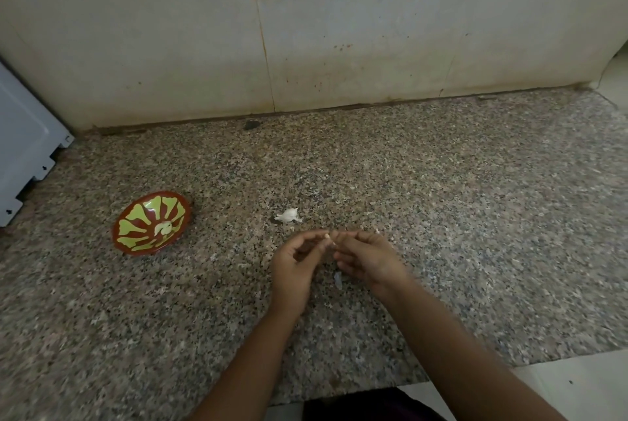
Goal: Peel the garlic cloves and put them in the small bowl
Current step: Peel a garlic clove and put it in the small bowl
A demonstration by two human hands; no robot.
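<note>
Person's body: two bare arms and one dark garment.
The left hand [294, 271] and right hand [367, 259] are uncovered. The left forearm [253, 363] and right forearm [441, 346] are bare along their whole visible length over the counter [475, 216]. Below the counter's front edge, between the forearms, dark cloth [370, 403] shows, near black with a purple tint; its cut cannot be determined.

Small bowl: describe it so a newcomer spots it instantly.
On the speckled granite counter, look left, near the white appliance at the edge. The small bowl is the only dish: red-brown with yellow-green petal shapes, pale garlic pieces inside, unlike the loose white peel mid-counter.
</note>
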